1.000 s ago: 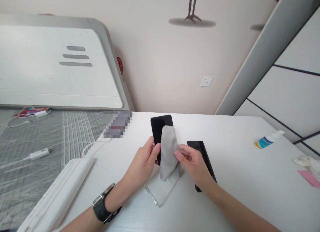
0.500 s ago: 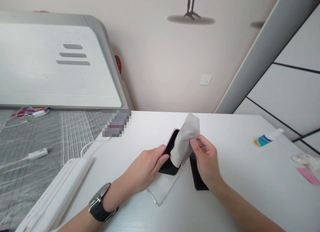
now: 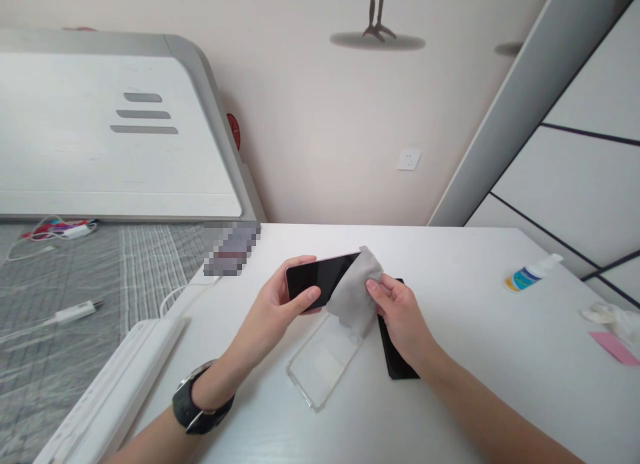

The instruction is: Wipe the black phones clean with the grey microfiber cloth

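My left hand [image 3: 280, 311] grips a black phone [image 3: 320, 284] by its left end and holds it sideways above the white table [image 3: 475, 357]. My right hand [image 3: 400, 314] pinches a grey cloth [image 3: 356, 294] that is draped over the phone's right end. A clear phone case [image 3: 323, 364] lies flat on the table under both hands. A second black phone [image 3: 395, 357] lies on the table under my right hand, partly hidden by it. A dark watch sits on my left wrist.
A small white bottle with a blue label [image 3: 530, 276] lies at the right of the table. Crumpled white material [image 3: 607, 316] and a pink card [image 3: 613, 347] sit at the far right edge. A long white box [image 3: 115, 391] lies along the left edge. A bed with cables is on the left.
The phone has turned from upright to lying sideways in my left hand. My right hand and the cloth moved from the phone's middle to its right end. The clear case is more exposed now.
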Demonstrator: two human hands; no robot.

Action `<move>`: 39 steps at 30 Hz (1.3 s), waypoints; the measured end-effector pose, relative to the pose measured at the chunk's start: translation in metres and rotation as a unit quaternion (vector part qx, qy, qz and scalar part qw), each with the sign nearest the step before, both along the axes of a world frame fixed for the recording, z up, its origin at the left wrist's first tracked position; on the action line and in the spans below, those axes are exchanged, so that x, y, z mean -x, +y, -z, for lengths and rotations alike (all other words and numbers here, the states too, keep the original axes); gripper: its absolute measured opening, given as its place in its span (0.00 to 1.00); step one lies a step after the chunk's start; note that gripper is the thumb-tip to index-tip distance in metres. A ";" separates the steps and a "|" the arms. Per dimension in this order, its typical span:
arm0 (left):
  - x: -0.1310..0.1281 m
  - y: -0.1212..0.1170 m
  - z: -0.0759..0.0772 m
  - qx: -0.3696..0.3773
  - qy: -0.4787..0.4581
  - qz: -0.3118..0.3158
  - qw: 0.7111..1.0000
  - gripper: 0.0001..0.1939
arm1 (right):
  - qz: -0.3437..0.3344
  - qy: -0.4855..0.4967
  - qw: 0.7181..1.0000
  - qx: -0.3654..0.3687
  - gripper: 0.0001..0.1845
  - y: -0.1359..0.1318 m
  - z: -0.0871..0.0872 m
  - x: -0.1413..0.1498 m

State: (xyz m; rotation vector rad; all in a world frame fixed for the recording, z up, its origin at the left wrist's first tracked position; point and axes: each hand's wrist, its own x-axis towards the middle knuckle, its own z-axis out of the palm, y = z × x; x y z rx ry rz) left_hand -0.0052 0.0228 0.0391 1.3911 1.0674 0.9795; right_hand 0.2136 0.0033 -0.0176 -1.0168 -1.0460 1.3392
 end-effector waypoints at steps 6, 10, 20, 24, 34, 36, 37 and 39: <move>0.003 0.000 0.009 -0.037 0.005 -0.045 0.998 0.23 | -0.071 -0.017 0.997 0.002 0.26 0.002 -0.006 -0.002; 0.007 0.002 0.009 -0.057 0.027 -0.024 0.998 0.21 | -0.038 -0.057 0.998 -0.009 0.23 0.003 0.002 -0.002; 0.003 -0.001 0.012 -0.063 0.018 -0.025 0.998 0.20 | -0.018 -0.101 0.994 -0.043 0.24 0.002 -0.007 -0.003; 0.002 -0.002 0.012 -0.055 0.019 -0.024 0.998 0.20 | 0.039 -0.140 0.988 -0.042 0.25 0.002 -0.001 -0.008; 0.002 -0.004 0.016 -0.102 0.024 -0.030 0.994 0.17 | -0.020 -0.155 0.987 -0.038 0.23 0.001 -0.001 -0.004; 0.000 -0.005 0.017 -0.102 0.021 -0.020 0.994 0.17 | 0.023 -0.173 0.984 -0.035 0.27 0.001 0.002 -0.004; 0.000 -0.005 0.018 -0.102 0.017 -0.021 0.994 0.18 | 0.039 -0.179 0.982 -0.035 0.29 0.000 0.003 -0.004; 0.000 -0.005 0.019 -0.102 0.010 -0.031 0.994 0.18 | 0.042 -0.184 0.981 -0.040 0.29 0.000 0.003 -0.005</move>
